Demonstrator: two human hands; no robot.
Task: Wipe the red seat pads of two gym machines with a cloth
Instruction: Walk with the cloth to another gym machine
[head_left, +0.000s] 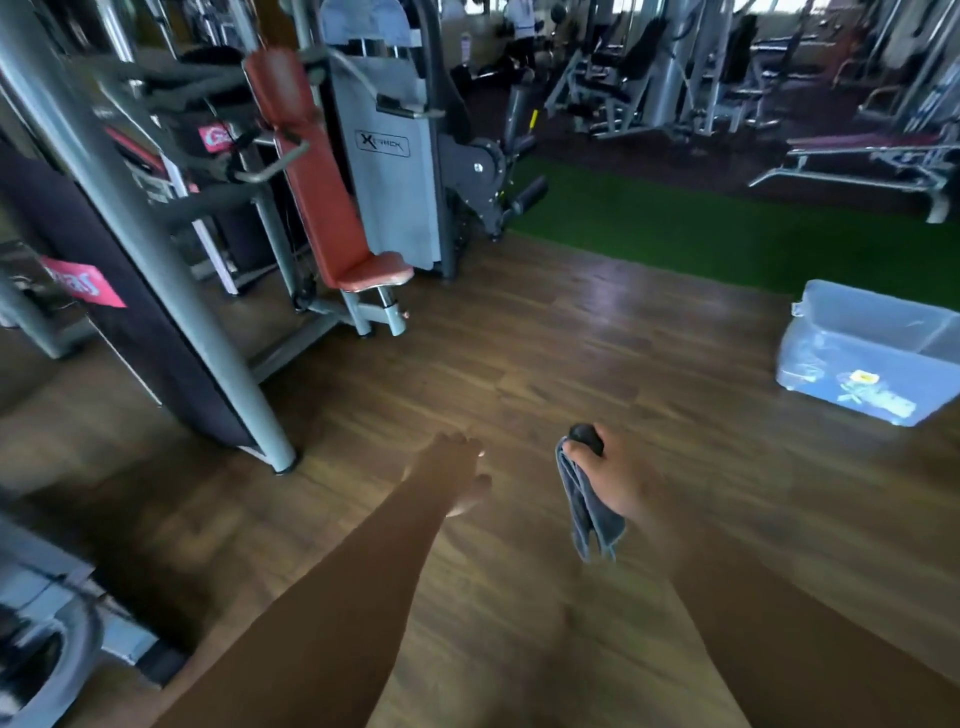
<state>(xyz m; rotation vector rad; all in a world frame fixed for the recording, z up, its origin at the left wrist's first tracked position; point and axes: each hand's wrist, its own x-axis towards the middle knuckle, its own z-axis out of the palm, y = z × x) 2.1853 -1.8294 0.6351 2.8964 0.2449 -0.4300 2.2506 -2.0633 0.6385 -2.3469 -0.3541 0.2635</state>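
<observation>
A gym machine with a red seat pad (375, 271) and a long red back pad (311, 176) stands ahead at the upper left, some way beyond my hands. My right hand (615, 480) is closed around a grey cloth (587, 512) that hangs down from the fist, together with a small dark round object (586, 435) at the fingertips. My left hand (453, 475) reaches forward over the wooden floor, fingers extended, holding nothing. Both hands are well short of the seat. Only one red-padded machine shows clearly.
A slanted grey post (156, 249) with a dark padded panel stands at the near left. A translucent plastic tub (872, 358) sits on the floor at the right. Green turf (701, 234) and more machines lie beyond. A person stands at the far back.
</observation>
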